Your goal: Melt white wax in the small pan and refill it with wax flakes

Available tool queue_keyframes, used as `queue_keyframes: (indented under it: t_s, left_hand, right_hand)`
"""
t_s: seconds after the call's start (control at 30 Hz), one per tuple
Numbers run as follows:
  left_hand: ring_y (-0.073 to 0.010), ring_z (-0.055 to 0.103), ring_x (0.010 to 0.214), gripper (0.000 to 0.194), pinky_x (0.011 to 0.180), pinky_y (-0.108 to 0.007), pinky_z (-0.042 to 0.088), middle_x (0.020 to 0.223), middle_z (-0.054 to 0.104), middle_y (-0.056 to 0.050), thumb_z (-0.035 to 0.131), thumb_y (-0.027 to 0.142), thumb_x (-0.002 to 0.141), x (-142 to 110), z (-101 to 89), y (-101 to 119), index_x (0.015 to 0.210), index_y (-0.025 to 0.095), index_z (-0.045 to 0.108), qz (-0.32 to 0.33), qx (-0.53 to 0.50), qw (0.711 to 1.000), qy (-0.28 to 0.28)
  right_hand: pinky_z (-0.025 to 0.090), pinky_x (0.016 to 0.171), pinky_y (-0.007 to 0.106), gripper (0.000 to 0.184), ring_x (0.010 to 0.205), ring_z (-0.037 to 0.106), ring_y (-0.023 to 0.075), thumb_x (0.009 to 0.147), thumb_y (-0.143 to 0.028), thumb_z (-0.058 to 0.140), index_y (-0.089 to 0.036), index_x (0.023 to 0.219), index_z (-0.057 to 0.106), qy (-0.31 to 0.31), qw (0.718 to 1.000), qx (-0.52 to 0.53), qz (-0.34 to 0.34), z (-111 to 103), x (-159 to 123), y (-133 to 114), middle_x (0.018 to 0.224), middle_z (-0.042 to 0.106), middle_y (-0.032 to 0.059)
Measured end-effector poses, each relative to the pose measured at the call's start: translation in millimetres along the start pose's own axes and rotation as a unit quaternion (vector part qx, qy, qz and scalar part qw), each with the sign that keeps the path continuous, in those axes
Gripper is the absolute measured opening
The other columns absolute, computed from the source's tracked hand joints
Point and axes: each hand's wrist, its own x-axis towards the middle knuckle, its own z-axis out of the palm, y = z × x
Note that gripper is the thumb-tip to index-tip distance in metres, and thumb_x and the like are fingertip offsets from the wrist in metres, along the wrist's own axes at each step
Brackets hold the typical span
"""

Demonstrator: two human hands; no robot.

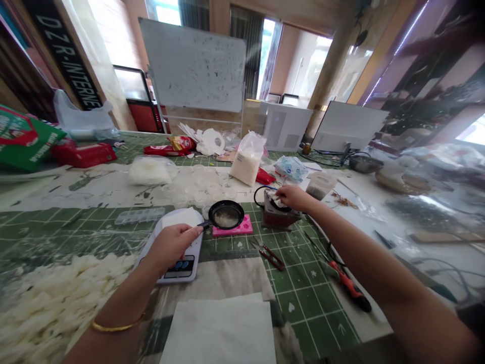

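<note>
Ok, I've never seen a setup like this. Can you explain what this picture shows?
There's no machine: these are a person's bare hands, seen from a head-worn camera looking forward and down. The left hand has a small black frying pan by its handle; the right hand holds a crumpled white wad at the top of what looks like a small hotplate. On the green gridded cover lie a pink mould, partly hidden by the pan, and red-handled snips. A digital scale sits by the left hand, pale flakes at the left, white sheets nearest the camera.
</note>
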Motion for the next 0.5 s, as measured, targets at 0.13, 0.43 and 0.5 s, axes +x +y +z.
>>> queue_keyframes:
  t_s: [0.13, 0.43, 0.5]
  left_hand:
    - [-0.011, 0.04, 0.035, 0.041, 0.034, -0.02, 0.027, 0.04, 0.04, 0.005, 0.051, 0.058, 0.071, -1, -0.8, 1, 0.061, 0.018, 0.052, -0.013, 0.002, 1.0, -0.001]
    - [-0.0111, 0.043, 0.038, 0.043, 0.037, -0.02, 0.029, 0.04, 0.042, 0.004, 0.051, 0.059, 0.071, -1, -3.5, 0, 0.062, 0.018, 0.054, -0.013, 0.011, 1.0, 0.014]
    - [-0.011, 0.043, 0.038, 0.043, 0.038, -0.02, 0.029, 0.04, 0.042, 0.004, 0.051, 0.059, 0.071, -1, -3.8, -1, 0.063, 0.017, 0.055, -0.01, 0.012, 1.0, 0.016]
  right_hand:
    - [0.041, 0.073, 0.025, 0.027, 0.087, 0.06, 0.0197, 0.076, -0.025, 0.05, -0.02, 0.094, 0.069, 0.017, 0.997, -0.044, 0.058, -15, 1, 5, 0.094, 0.069, 0.0062]
    - [0.039, 0.079, 0.031, 0.024, 0.092, 0.059, 0.0227, 0.077, -0.024, 0.049, -0.017, 0.09, 0.069, 0.028, 0.997, -0.061, 0.049, -7, 1, -20, 0.1, 0.067, 0.0105]
    - [0.04, 0.078, 0.024, 0.022, 0.09, 0.059, 0.0167, 0.076, -0.028, 0.053, -0.024, 0.091, 0.069, 0.002, 1.0, -0.03, -0.002, -6, -3, -24, 0.099, 0.068, 0.0023]
